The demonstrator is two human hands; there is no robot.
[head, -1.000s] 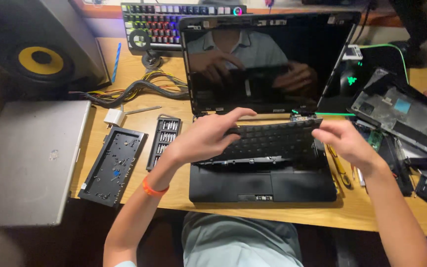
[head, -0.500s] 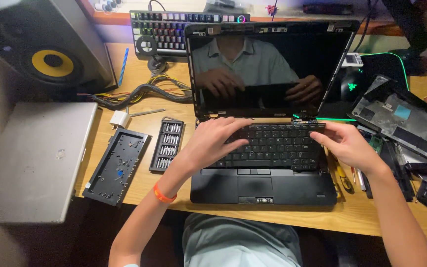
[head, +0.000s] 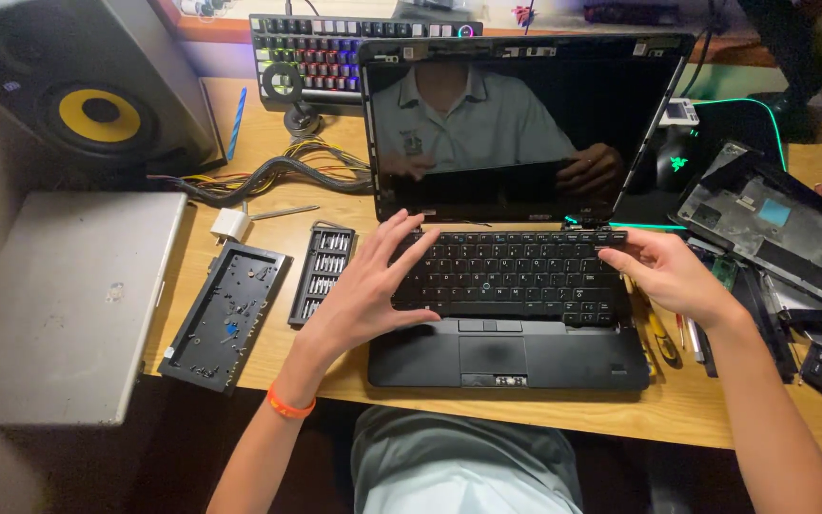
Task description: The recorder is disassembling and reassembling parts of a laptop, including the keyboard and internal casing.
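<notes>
Black laptop [head: 511,286] sits open on the wooden desk [head: 259,219] at the middle of my view, its dark screen upright at twelve o'clock and its base toward me at six. By my judgement the work is far along: the keyboard [head: 516,278] lies flat in its bay and looks level with the palm rest, though I cannot tell whether its edges are clipped down or whether any screws or trim are left to fit. It looks whole, with black keys in even rows and a small blue nub in the middle, and the touchpad below it is bare.

My left hand [head: 373,295] lies at nine o'clock of the keyboard, fingers spread and loose, thumb touching the lower left keys, grasping nothing. My right hand [head: 673,276] is at three o'clock, fingertips pinching the keyboard's top right corner.

At nine o'clock of the laptop lie a screwdriver bit set [head: 322,274] and, farther out, a black tray [head: 227,314] holding small screws. At three o'clock, just past my right wrist, lie thin screwdrivers [head: 663,338]
</notes>
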